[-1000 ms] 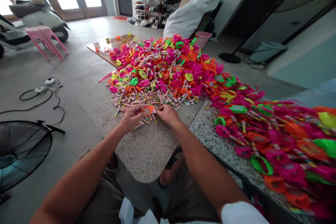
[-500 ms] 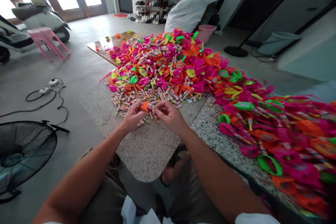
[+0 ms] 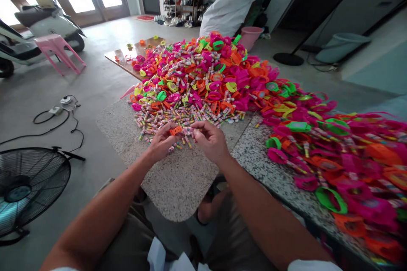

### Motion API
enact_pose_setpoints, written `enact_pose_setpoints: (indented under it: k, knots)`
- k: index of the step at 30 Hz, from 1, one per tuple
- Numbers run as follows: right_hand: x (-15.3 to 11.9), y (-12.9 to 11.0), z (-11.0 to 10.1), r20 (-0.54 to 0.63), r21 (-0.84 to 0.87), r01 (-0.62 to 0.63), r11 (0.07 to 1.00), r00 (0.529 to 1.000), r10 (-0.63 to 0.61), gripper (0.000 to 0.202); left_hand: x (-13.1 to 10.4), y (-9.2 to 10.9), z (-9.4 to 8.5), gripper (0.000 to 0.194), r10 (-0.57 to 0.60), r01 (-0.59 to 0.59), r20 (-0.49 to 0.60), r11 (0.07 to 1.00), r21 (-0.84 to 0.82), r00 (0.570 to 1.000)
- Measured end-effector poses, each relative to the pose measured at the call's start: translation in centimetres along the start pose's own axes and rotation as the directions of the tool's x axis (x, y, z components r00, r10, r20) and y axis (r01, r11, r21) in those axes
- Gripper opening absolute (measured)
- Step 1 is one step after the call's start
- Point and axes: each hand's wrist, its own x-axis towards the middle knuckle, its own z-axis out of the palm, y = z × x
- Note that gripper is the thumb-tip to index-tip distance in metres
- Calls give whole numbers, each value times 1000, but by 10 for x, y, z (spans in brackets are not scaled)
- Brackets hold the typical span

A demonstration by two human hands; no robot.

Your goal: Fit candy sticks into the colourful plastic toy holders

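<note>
My left hand point(image 3: 161, 142) pinches an orange plastic toy watch point(image 3: 176, 130) above the near edge of the pile. My right hand point(image 3: 210, 139) is closed just to the right of it, with a small printed candy tube point(image 3: 187, 129) at its fingertips; its far end points toward the orange piece. Whether the two touch is too small to tell. Beneath and beyond my hands, many similar candy tubes point(image 3: 178, 114) lie loose on the speckled stone table point(image 3: 178, 186). Behind them rises a heap of pink, orange, yellow and green toy watches point(image 3: 216, 67).
More toy watches point(image 3: 324, 163) cover a second stone surface on the right. A black fan point(image 3: 32, 190) stands on the floor at left, near a power cord point(image 3: 55, 111). Farther back are a pink stool point(image 3: 60, 46), a scooter point(image 3: 47, 17), a white sack point(image 3: 227, 8) and a pink bucket point(image 3: 250, 37).
The orange toy watch has turned in my left fingers, showing a different side. My right hand has shifted slightly right, with the candy tube still at its fingertips.
</note>
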Motion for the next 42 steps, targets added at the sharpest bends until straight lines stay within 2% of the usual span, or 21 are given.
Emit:
enact_pose_setpoints:
  k: [4,7,11,14,18,24,27,29,33,37,42]
  knots:
    - [-1,1,1,11,44,-31,999,999,31,14,0,-1,-2,19,14,-10,45,996,-87,999]
    - [-2,-1,2,28,40,-2,999,1000,0,15,-1,3,0,17,2,5,43,986,-169,999]
    - [-1,-4,0,-4,27,57,998,998,-57,20,0,14,3,27,-126,130,34,941,-313,992]
    - [-1,-3,2,-30,-12,72,997,997,-72,17,2,18,2,33,-237,232,42,875,-425,971]
    - [-3,3,9,-31,1,49,999,998,-49,14,5,19,-3,22,-278,283,92,800,-528,956]
    - [-5,5,14,-84,115,-17,993,996,27,21,6,18,-2,19,-293,281,66,791,-543,954]
    - [-6,1,16,-16,150,-38,988,999,41,23,5,19,2,24,-303,278,47,788,-550,952]
    - [-7,1,18,20,143,-60,988,998,58,24,4,21,4,29,-296,285,72,783,-553,953]
    - [-7,4,20,14,111,-93,989,996,92,27,2,22,6,36,-273,285,105,787,-547,956]
    - [-5,7,20,-3,137,-91,986,996,92,30,3,17,4,29,-343,309,49,766,-564,938]
    - [-3,8,21,2,139,-106,985,994,107,27,5,12,3,33,-421,333,-5,726,-602,907]
